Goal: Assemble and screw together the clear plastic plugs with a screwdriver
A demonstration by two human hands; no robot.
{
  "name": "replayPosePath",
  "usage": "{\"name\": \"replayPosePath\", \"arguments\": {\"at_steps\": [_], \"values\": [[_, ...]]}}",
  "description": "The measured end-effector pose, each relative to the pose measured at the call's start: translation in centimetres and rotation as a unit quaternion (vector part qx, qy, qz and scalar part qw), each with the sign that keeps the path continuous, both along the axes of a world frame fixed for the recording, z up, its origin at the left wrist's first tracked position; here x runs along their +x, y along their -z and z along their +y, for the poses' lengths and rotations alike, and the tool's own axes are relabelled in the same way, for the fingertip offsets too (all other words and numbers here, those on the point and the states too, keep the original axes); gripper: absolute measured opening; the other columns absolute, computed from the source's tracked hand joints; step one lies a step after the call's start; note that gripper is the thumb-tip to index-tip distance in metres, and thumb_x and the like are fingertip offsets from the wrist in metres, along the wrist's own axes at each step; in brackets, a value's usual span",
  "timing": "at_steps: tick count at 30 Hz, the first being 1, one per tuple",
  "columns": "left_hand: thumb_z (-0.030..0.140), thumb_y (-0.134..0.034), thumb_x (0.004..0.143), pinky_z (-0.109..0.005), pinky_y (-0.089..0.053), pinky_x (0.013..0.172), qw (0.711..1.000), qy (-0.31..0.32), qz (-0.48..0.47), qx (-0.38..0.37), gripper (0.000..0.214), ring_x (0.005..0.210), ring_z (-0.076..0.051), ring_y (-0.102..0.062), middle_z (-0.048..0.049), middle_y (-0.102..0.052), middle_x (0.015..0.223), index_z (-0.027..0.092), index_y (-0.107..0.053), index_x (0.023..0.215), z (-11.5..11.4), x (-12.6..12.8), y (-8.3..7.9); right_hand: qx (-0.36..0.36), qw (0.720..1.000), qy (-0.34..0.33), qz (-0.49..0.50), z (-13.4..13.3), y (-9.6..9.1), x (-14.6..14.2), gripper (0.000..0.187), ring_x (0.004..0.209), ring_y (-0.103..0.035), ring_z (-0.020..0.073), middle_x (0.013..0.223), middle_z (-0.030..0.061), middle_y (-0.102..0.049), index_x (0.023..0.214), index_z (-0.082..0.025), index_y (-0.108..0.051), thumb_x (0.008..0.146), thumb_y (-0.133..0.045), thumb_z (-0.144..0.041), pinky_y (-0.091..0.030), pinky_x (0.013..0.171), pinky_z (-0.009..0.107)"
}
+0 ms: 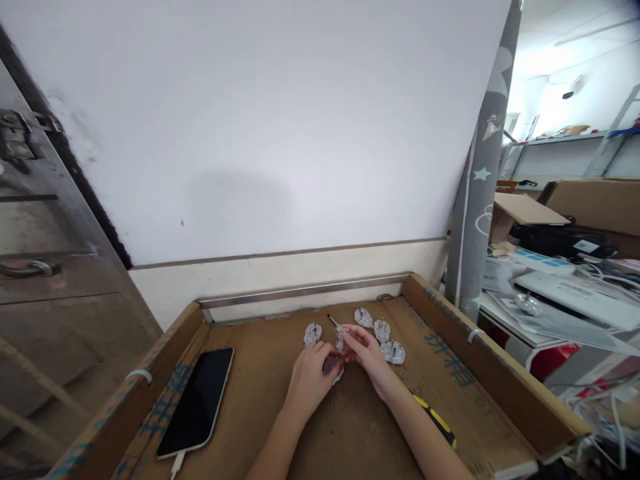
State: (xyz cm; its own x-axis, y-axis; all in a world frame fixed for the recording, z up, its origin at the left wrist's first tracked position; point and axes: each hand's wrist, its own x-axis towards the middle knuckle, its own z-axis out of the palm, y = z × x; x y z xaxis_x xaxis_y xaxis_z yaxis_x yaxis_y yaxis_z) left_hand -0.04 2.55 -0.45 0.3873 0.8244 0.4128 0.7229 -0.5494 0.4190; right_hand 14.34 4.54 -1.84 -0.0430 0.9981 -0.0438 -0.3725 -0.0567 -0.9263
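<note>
My left hand [316, 371] is closed, its fingertips curled around a small part that they mostly hide. Below those fingers a pale, clear rim [339, 377] shows, perhaps of a plug. My right hand [364, 348] faces it, thumb and fingers pinching a small clear plastic piece [341, 341]. A thin rod [334, 321] with a dark tip points up and left beside that piece; whether they are joined I cannot tell. One clear plug [313, 333] lies just beyond my left hand. To the right of my right hand are more clear plugs [381, 330], pins upward.
A cardboard tray [265, 400] with raised sides lies under my hands. On its left is a black phone [197, 403] with a white cable. A yellow and black handle [436, 421] lies partly behind my right forearm. Beyond the grey curtain [487, 153] stands a cluttered table.
</note>
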Motion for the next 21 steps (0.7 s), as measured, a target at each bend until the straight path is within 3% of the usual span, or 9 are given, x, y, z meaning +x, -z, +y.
{"name": "replayPosePath", "arguments": {"at_steps": [6,14,21], "values": [[0.025,-0.05,0.084,-0.031,-0.043,0.07,1.0,-0.014,0.019,0.014,0.012,0.081,-0.021,-0.058,-0.0024,-0.062,0.08,0.022,-0.058,0.076,-0.14,-0.44,-0.26,-0.002,1.0,0.0,-0.004,0.0,0.14,-0.04,0.063,0.054,-0.053,0.0076,0.064,-0.0018,-0.055,0.098,-0.015,-0.055,0.052,-0.073,-0.054,-0.04,0.047,0.018],[0.027,-0.055,0.079,-0.036,-0.043,0.076,1.0,-0.002,0.012,0.002,0.01,0.088,-0.023,-0.056,-0.004,-0.063,0.088,0.023,-0.061,0.086,-0.55,-0.67,-0.66,-0.011,1.0,0.001,-0.01,-0.23,-0.33,-0.05,0.062,0.055,-0.052,0.0071,0.07,-0.0018,-0.054,0.097,-0.016,-0.056,0.05,-0.075,-0.051,-0.042,0.048,0.019],[0.034,-0.065,0.07,-0.039,-0.041,0.083,0.999,0.014,0.01,-0.029,0.029,0.096,-0.026,-0.053,-0.0048,-0.061,0.098,0.023,-0.059,0.096,-0.48,-0.87,-0.34,-0.012,1.0,0.002,-0.014,-0.48,-0.59,-0.03,0.063,0.054,-0.052,0.0067,0.069,-0.0023,-0.054,0.098,-0.016,-0.056,0.05,-0.075,-0.052,-0.041,0.048,0.018]]}}
